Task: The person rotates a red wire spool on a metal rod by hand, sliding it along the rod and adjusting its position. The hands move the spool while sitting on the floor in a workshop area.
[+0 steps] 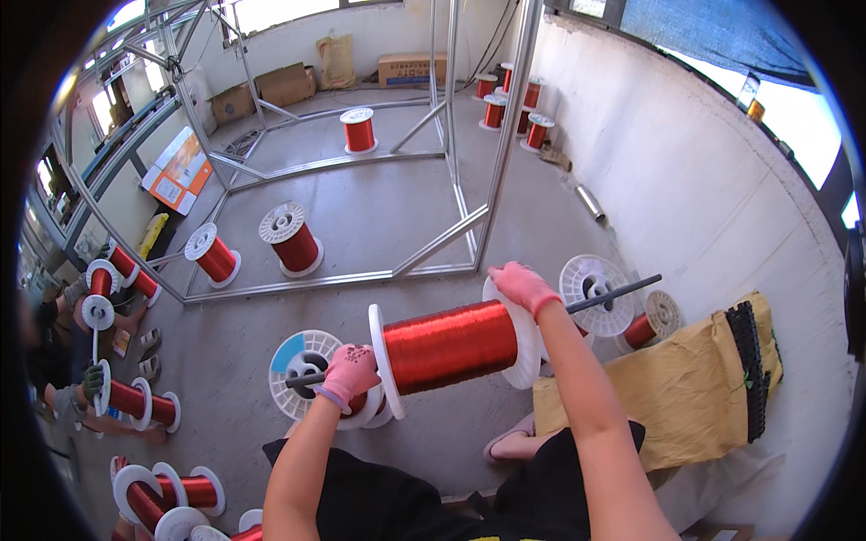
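A large spool of red wire (451,347) with white flanges is held tilted in front of me, its right end higher. A dark rod (622,292) sticks out past both its ends. My left hand (352,370), in a pink glove, is closed round the rod beside the left flange. My right hand (523,286), also gloved in pink, grips the rim of the right flange from above. Below the left hand stands another spool (287,397) with a blue patch on its white flange. Behind the right forearm, a white-flanged spool (591,270) is partly hidden.
An aluminium frame (352,279) rises ahead, with red wire spools (296,243) inside it. Yellow sacking (649,397) lies at the right by the wall. At the left, a co-worker's gloved hand (94,382) touches a spool among several others. A metal tube (590,203) lies farther off.
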